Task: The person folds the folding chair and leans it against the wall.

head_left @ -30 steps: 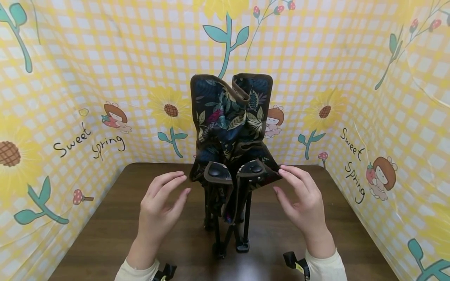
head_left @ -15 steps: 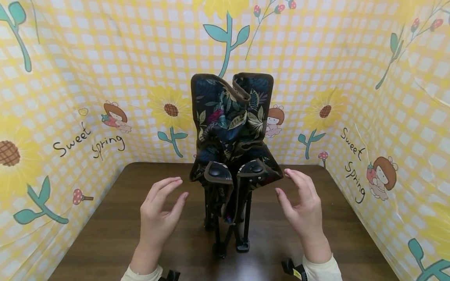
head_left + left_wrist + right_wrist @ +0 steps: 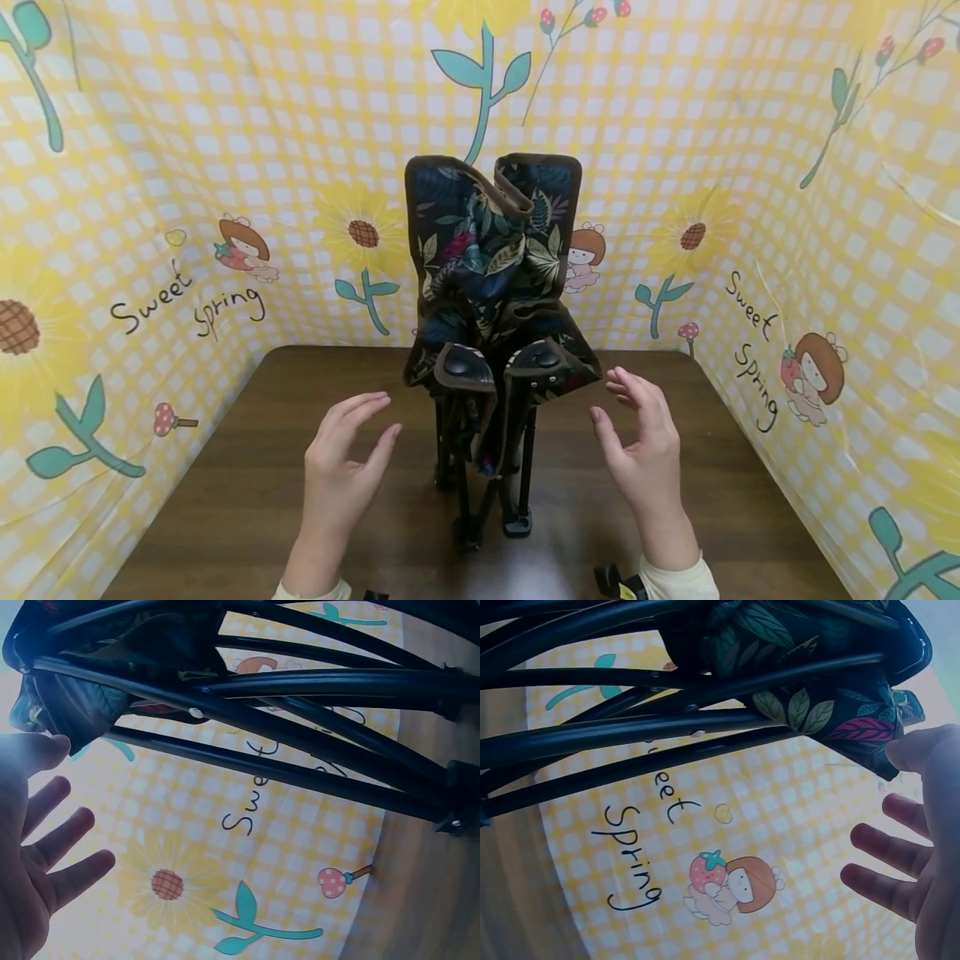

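Two bare hands flank a folded camping chair of dark leaf-print fabric on thin black metal legs [image 3: 491, 333], which stands upright in the middle of the dark brown wooden bench [image 3: 225, 500], its feet on the wood and its back towards the yellow checked sunflower backdrop [image 3: 187, 167]. Neither hand touches it. The left hand [image 3: 345, 462] hangs just beside the chair's left legs, palm turned inward, fingers straight and loosely spread; the right hand [image 3: 637, 442] mirrors it on the other side, fingers relaxed and apart. Each grip is therefore spread and holds nothing — the left wrist view shows fingers [image 3: 71, 829] fanned against the backdrop with the black leg tubes [image 3: 300, 735] passing clear above them, and the right wrist view shows fingertips [image 3: 889, 847] likewise free below the fabric corner [image 3: 855, 712].

Compared with a second ago, both hands have drawn back and lower: the right fingertips, then almost at the seat's front corner, now sit well off it, and the left hand has slipped down towards the near edge of the bench. The chair has not shifted. Judged from this, the release is complete and the chair stands on its own — folded, balanced on narrow feet, and so perhaps easily tipped.
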